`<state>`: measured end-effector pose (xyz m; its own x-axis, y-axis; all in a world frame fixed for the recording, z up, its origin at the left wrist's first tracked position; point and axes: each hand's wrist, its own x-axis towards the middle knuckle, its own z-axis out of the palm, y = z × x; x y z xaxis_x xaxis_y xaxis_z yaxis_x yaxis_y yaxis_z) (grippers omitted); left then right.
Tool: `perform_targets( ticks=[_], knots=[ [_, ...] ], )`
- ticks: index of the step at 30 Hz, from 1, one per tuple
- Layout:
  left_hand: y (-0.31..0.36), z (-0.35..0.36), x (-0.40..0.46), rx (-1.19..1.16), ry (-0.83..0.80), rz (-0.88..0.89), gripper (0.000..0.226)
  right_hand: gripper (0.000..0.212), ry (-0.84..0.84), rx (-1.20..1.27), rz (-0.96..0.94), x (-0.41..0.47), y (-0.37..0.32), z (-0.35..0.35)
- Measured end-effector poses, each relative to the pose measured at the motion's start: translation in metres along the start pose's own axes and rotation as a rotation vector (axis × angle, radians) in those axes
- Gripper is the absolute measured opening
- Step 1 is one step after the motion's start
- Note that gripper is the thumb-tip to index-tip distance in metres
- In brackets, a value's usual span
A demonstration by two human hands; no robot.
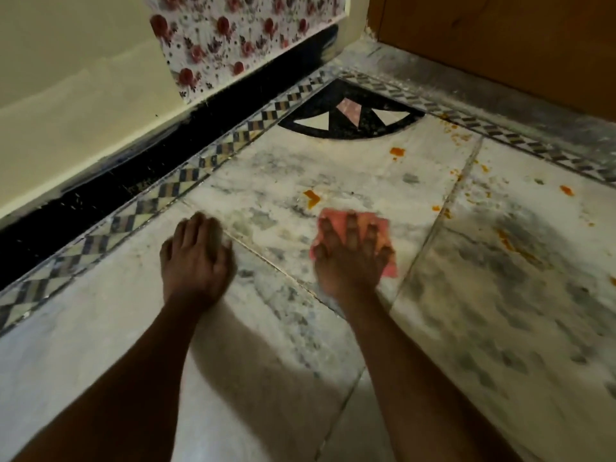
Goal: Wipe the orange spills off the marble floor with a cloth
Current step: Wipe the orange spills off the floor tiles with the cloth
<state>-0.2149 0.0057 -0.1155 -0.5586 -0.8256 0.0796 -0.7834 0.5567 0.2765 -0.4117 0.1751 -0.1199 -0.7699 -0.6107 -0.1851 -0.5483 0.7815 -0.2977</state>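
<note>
- Clearly the wiping is underway but far from done: the right hand [350,251] presses flat, fingers spread wide, on a pink cloth [383,228] lying on the marble floor [266,328].
- Just beyond the cloth, towards the wall, an orange spill [311,197] is untouched; my guess is that it comes next.
- Further beyond the cloth, near the black inlay [350,128], sits another orange blob [396,151].
- Right of the cloth, past the tile joint, lie more: small spots [436,208], a streak [510,243] and a patch [566,190]; fine specks [456,133] run along the checkered border [520,138] beyond them.
- Marble on the near side of the cloth shows no orange, so that part looks either done or never soiled; I cannot tell which.
- Left of the cloth, the left hand [196,258] rests on the floor holding nothing, fingers slightly bent; it seems to prop the person up.
- Most of the visible spills remain, so I judge the job to be at an early stage.
- No writing, brand or label can be read anywhere; the floral fabric [240,35] by the wall carries only a pattern.
</note>
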Motion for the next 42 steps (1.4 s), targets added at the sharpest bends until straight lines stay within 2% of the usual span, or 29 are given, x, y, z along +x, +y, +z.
perform_targets(
  ticks=[2,4,6,8,10,11,12,14,16,18,20,22,24,26,28,29,31,33,35,37,38,40,42],
  knots=[
    [-0.005,0.002,0.002,-0.01,-0.015,0.007,0.074,0.061,0.058,-0.084,-0.162,-0.033,-0.001,0.01],
    [-0.005,0.0,0.002,-0.012,-0.008,-0.003,0.071,0.059,0.189,-0.083,-0.219,-0.07,0.019,0.014],
    [-0.004,-0.002,0.004,-0.011,-0.002,-0.018,0.069,0.059,0.253,-0.032,-0.096,-0.064,0.032,0.009],
    [-0.001,-0.001,0.003,-0.011,-0.017,-0.021,0.068,0.062,0.27,0.001,0.101,-0.022,0.028,0.0],
    [-0.003,0.002,0.007,-0.009,-0.031,-0.037,0.068,0.063,0.123,0.063,0.237,0.039,-0.004,-0.009],
    [-0.005,0.002,0.009,-0.005,-0.042,-0.047,0.068,0.062,0.039,0.076,0.23,0.066,-0.023,-0.011],
    [-0.004,0.002,0.009,-0.003,-0.049,-0.049,0.068,0.062,-0.004,0.042,0.165,0.083,-0.036,-0.008],
    [-0.004,0.001,0.01,0.0,-0.063,-0.051,0.068,0.061,-0.03,-0.079,-0.084,0.091,-0.049,-0.001],
    [-0.004,-0.001,0.01,-0.011,-0.076,-0.055,0.069,0.059,0.035,-0.14,-0.31,0.071,-0.034,0.003],
    [-0.002,-0.003,0.011,-0.013,-0.086,-0.062,0.069,0.055,0.081,-0.177,-0.406,0.05,-0.004,-0.005],
    [-0.003,-0.002,0.012,-0.009,-0.093,-0.07,0.068,0.056,0.038,-0.187,-0.281,0.061,0.009,-0.013],
    [-0.005,-0.001,0.013,-0.011,-0.093,-0.068,0.067,0.061,0.057,-0.138,-0.026,0.083,-0.013,-0.013],
    [-0.004,0.0,0.012,-0.006,-0.09,-0.068,0.067,0.063,0.032,-0.043,0.121,0.112,-0.052,-0.006],
    [-0.003,-0.001,0.012,0.002,-0.101,-0.065,0.067,0.062,-0.082,-0.068,0.006,0.126,-0.086,-0.001],
    [-0.004,-0.002,0.012,0.003,-0.109,-0.064,0.066,0.062,-0.183,-0.158,-0.269,0.114,-0.094,0.003],
    [-0.004,-0.003,0.012,0.006,-0.107,-0.066,0.066,0.061,-0.177,-0.164,-0.395,0.1,-0.088,0.005],
    [-0.004,-0.003,0.012,0.001,-0.104,-0.069,0.066,0.059,-0.059,-0.161,-0.55,0.063,-0.064,0.007],
    [-0.003,-0.004,0.012,-0.004,-0.101,-0.063,0.066,0.056,0.012,-0.149,-0.466,0.048,-0.038,0.002],
    [-0.005,-0.002,0.013,-0.004,-0.097,-0.062,0.067,0.058,0.039,-0.135,-0.194,0.072,-0.035,-0.004],
    [-0.005,0.0,0.013,-0.003,-0.095,-0.066,0.067,0.06,0.012,-0.083,0.091,0.11,-0.064,-0.011],
    [-0.005,0.001,0.012,0.001,-0.089,-0.062,0.067,0.06,-0.03,-0.034,0.158,0.131,-0.084,-0.012],
    [-0.006,0.002,0.011,0.007,-0.077,-0.057,0.066,0.063,-0.112,-0.001,0.11,0.159,-0.124,-0.009],
    [-0.006,0.002,0.012,0.002,-0.071,-0.059,0.066,0.065,-0.175,-0.087,-0.125,0.154,-0.142,-0.005]
  ],
)
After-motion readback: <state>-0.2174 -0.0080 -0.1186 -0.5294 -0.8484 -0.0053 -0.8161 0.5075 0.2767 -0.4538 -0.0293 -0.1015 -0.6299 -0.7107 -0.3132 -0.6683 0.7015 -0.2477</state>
